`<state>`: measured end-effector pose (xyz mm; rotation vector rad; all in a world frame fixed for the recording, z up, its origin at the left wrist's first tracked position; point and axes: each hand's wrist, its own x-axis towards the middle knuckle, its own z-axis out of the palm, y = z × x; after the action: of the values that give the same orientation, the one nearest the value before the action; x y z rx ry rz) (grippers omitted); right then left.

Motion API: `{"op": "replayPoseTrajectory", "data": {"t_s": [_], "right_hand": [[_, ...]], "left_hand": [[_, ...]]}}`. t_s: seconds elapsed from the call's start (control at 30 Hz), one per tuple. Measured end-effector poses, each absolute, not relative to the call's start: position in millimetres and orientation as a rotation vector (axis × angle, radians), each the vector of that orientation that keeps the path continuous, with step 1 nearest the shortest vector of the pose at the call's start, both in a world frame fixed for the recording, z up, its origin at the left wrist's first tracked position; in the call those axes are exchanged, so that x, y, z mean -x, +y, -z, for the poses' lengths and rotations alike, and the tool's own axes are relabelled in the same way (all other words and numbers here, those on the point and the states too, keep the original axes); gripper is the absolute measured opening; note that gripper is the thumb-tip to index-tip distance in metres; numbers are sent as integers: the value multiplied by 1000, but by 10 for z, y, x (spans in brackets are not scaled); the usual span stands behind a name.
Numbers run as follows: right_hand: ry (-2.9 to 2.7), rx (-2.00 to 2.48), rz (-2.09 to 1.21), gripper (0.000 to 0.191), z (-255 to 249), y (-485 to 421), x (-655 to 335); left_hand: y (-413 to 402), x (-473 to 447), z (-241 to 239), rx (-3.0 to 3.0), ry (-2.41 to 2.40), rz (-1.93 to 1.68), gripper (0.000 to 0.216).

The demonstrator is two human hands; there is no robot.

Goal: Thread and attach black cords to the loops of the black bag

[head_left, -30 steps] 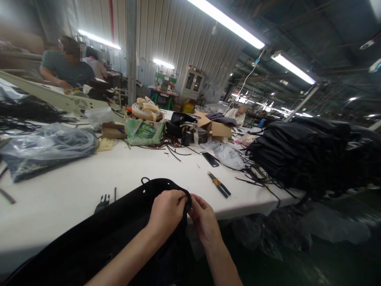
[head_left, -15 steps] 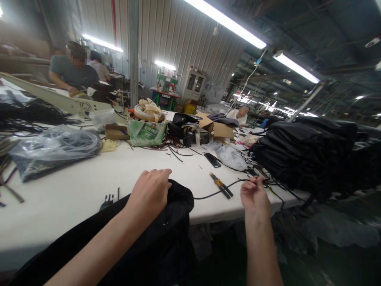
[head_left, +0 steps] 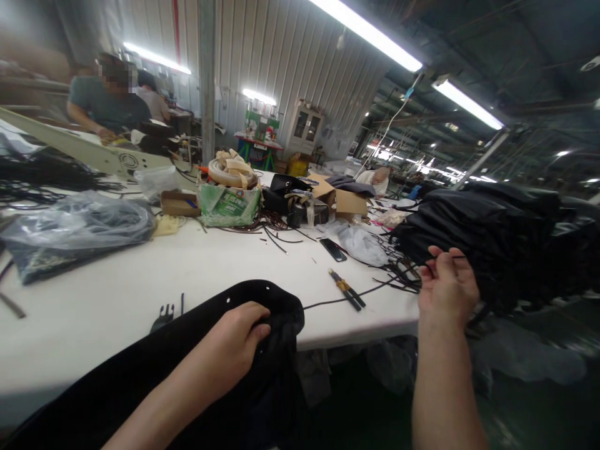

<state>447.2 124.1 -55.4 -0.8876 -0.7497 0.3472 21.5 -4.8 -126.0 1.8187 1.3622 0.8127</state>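
A black bag (head_left: 276, 375) of soft fabric, with small eyelets near its upper edge, lies over the front of the white table (head_left: 197, 275). My left hand (head_left: 239, 334) pinches its fabric by the edge, thumb and fingers closed. A thin black cord (head_left: 323, 304) runs from the bag's right corner across the tabletop. Off to the right, my right hand (head_left: 447, 284) is raised with its fingers closed on the cord. Yellow-and-black pliers (head_left: 347, 290) lie beside the cord. Left of the bag's edge, a black buckle (head_left: 162, 317) shows its prongs.
A heap of black bags (head_left: 492, 244) stands at right. Further back are a phone (head_left: 333, 249), a clear plastic bag (head_left: 359, 244), a green box (head_left: 229, 205) with webbing rolls and a cardboard box (head_left: 351, 203). At left sits a filled plastic bag (head_left: 84, 228). Co-workers (head_left: 110, 100) sit beyond.
My right hand has moved right and up with the cord, drawing it farther out. My left hand has shifted slightly down, and more of the bag's eyelet edge shows.
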Motion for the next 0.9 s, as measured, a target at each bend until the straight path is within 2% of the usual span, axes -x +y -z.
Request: {"op": "replayPoseTrajectory", "data": {"t_s": [0.13, 0.27, 0.4, 0.53, 0.67, 0.9], "right_hand": [[-975, 906, -273, 27, 556, 1300, -4058], [-1704, 1112, -567, 25, 851, 1338, -3344], [-2188, 999, -733, 17, 1214, 1400, -2763], [-2271, 935, -808, 15, 1384, 1469, -2556], [-2291, 913, -876, 15, 1403, 1466, -2511], [-2318, 869, -886, 17, 1418, 1441, -2461]], "left_hand": [[57, -209, 1279, -1671, 1444, -788, 42], [187, -254, 1325, -1565, 1445, -770, 50], [151, -353, 1338, -1590, 1346, -740, 48], [148, -371, 1391, -1588, 1368, -787, 42], [273, -328, 1514, -1492, 1485, -912, 41], [325, -418, 1566, -1390, 1404, -1007, 36]]}}
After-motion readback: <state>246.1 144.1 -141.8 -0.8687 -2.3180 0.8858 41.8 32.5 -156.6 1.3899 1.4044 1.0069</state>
